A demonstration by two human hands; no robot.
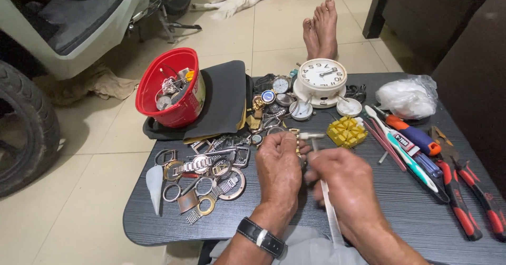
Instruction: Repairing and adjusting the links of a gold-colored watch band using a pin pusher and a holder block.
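Your left hand (279, 165) pinches a small gold watch part (296, 138) above the counter (400, 201); your blurred right hand (342, 178) grips tweezers (331, 215) against it. Loose watch cases (211, 172) remain unsorted, so much seems left.

Bare left hand (278, 165) and bare right hand (345, 183), no sleeves on the forearms, black-strapped wristwatch with silver buckle (260, 237) on the left wrist at 6 o'clock, bare feet (320, 27) at 12 o'clock, grey shorts (311, 246)
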